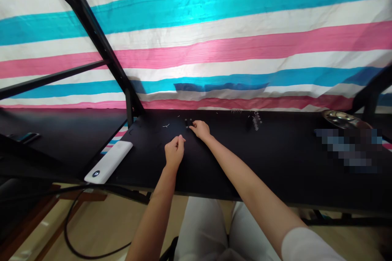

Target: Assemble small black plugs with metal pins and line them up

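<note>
My right hand (201, 129) reaches to the back part of the black table, its thumb and fingers pinched at the edge of a small dark piece with light dots (186, 123). That piece is too small to name, and it partly blends into the black tabletop. Nearer to me and to the left, my left hand (174, 151) hovers low over the table. Its fingers are curled with the thumb pressed against them; whatever they hold, if anything, is hidden. Thin white bits (165, 125) lie left of the dark piece.
A white power bank (109, 162) lies at the table's left edge, with a black cable (65, 220) hanging below. A cluster of small greyish pieces (256, 121) sits to the right, and a shiny metal dish (344, 119) farther right. Striped sheeting (214, 53) hangs behind.
</note>
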Tool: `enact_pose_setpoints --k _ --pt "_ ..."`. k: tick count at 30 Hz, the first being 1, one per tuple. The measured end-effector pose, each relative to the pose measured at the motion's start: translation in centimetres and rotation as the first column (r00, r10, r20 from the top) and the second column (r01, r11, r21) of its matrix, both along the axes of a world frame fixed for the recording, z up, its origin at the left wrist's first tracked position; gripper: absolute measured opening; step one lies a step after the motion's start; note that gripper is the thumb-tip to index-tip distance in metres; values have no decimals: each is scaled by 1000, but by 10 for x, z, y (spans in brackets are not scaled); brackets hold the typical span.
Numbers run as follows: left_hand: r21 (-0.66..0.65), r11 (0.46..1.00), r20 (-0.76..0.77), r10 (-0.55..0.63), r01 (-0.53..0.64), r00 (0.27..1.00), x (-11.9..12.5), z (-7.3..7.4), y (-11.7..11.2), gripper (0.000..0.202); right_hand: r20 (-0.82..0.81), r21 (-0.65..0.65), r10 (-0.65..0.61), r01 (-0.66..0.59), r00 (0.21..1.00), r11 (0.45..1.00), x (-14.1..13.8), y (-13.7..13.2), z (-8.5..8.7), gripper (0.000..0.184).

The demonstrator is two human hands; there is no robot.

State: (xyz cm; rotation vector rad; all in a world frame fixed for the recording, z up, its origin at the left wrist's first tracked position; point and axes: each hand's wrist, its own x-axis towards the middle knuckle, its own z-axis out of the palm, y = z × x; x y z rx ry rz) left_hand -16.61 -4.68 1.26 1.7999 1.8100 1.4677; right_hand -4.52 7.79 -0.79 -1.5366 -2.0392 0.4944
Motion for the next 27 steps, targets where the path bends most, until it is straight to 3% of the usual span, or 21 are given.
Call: enact_pose_setpoints --k 19,27 --pt "-29 999 2 37 -37 999 -1 -8 5 38 84 -27 -28 31 996 999 1 -9 7 24" --pt "-21 998 -18 62 -63 998 -3 -10 6 37 139 -30 -26 30 990 999 22 -37 14 22"
